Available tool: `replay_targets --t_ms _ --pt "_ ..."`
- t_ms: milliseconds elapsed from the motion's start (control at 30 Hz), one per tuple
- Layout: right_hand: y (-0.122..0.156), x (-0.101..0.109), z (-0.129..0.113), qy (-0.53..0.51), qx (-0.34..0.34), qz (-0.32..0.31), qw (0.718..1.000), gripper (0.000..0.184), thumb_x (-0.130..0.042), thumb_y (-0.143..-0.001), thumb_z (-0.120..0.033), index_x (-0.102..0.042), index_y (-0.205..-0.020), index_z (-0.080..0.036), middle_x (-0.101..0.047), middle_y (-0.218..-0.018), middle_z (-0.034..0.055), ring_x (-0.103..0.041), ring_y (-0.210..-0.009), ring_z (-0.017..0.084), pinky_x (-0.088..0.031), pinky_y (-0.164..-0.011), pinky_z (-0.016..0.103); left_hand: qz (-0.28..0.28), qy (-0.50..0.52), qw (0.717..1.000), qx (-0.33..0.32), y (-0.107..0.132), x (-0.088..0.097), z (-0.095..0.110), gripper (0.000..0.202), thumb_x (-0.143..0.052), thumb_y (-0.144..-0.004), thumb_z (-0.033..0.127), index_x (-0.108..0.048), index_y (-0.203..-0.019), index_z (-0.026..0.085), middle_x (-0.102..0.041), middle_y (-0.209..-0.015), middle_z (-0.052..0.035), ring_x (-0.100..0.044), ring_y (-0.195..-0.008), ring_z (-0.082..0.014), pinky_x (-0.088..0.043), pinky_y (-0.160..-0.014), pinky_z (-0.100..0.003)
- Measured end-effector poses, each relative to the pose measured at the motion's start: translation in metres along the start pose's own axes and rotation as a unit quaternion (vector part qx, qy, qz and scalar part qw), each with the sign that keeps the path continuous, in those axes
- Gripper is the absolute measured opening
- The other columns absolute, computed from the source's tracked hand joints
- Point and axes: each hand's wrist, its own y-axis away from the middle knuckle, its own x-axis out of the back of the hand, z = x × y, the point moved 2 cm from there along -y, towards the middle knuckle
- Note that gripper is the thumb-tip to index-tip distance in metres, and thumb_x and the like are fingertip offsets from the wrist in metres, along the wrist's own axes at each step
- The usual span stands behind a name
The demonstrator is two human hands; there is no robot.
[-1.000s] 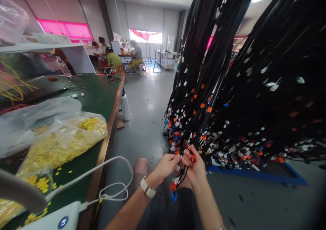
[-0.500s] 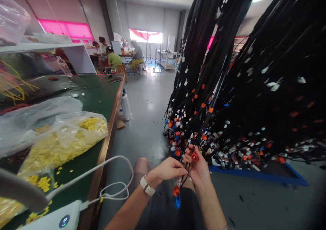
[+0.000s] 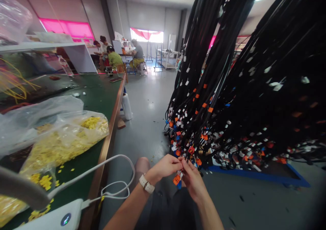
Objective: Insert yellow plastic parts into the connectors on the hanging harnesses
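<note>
My left hand (image 3: 166, 167), with a white watch on the wrist, pinches at a small spot among the wires; what lies between its fingertips is hidden. Thumb and fingers of my right hand (image 3: 193, 180) are closed on the wires of a harness, right against the left fingertips. Just below the meeting fingers dangle an orange connector (image 3: 176, 179) and a blue connector (image 3: 179, 185). A red connector (image 3: 191, 150) sits above my right hand, in front of the hanging bundle of black cables (image 3: 201, 57).
On the left, a green-topped table (image 3: 102, 97) carries a clear bag of small yellow parts (image 3: 68, 141) and a white power bank (image 3: 57, 219) with a cable. A blue-framed rack base (image 3: 267, 176) lies under the cables. Several people sit at a far bench.
The red connector is out of my right hand's fingers and stands above them. Both hands have drawn together at the fingertips, and the orange and blue connectors have risen closer to them.
</note>
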Motion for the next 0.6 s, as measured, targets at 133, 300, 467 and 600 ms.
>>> replay_targets --t_ms 133,300,467,600 --pt "0.001 0.005 -0.002 0.01 0.01 0.004 1.0 0.036 -0.078 -0.061 -0.039 -0.068 -0.089 -0.019 -0.07 -0.079 0.002 -0.064 -0.068 0.015 -0.048 -0.057 0.024 0.038 0.053 0.998 0.001 -0.004 0.0 -0.003 0.025 -0.06 -0.072 0.033 -0.062 -0.063 0.009 -0.049 -0.054 0.0032 -0.035 -0.05 -0.0061 -0.025 -0.05 -0.021" --pt "0.0 0.011 -0.002 0.006 0.008 0.015 1.0 0.035 -0.077 -0.063 -0.038 -0.063 -0.088 -0.019 -0.069 -0.074 0.0018 -0.063 -0.058 0.016 -0.049 -0.052 0.027 0.154 0.329 0.93 0.054 -0.007 0.011 -0.007 0.02 -0.069 -0.062 0.013 -0.066 -0.081 0.008 -0.054 -0.058 0.0015 -0.043 -0.048 -0.0053 -0.031 -0.047 -0.017" --pt "0.003 0.011 -0.003 -0.011 0.021 -0.006 1.0 0.035 -0.078 -0.062 -0.033 -0.059 -0.089 -0.019 -0.071 -0.078 0.0041 -0.066 -0.067 0.019 -0.051 -0.058 0.03 0.172 0.407 0.896 0.043 -0.009 0.017 -0.007 0.024 -0.058 -0.063 -0.005 -0.065 -0.082 0.008 -0.061 -0.072 -0.0049 -0.056 -0.061 -0.0079 -0.046 -0.064 -0.019" --pt "0.008 0.012 -0.006 -0.041 0.017 -0.076 0.996 0.041 -0.077 -0.065 -0.025 -0.057 -0.101 -0.022 -0.071 -0.093 0.007 -0.066 -0.085 0.022 -0.051 -0.07 0.033 0.172 0.438 0.882 0.039 -0.009 0.016 -0.008 0.022 -0.055 -0.066 -0.008 -0.064 -0.08 0.006 -0.065 -0.078 -0.0094 -0.062 -0.07 -0.0113 -0.05 -0.074 -0.022"
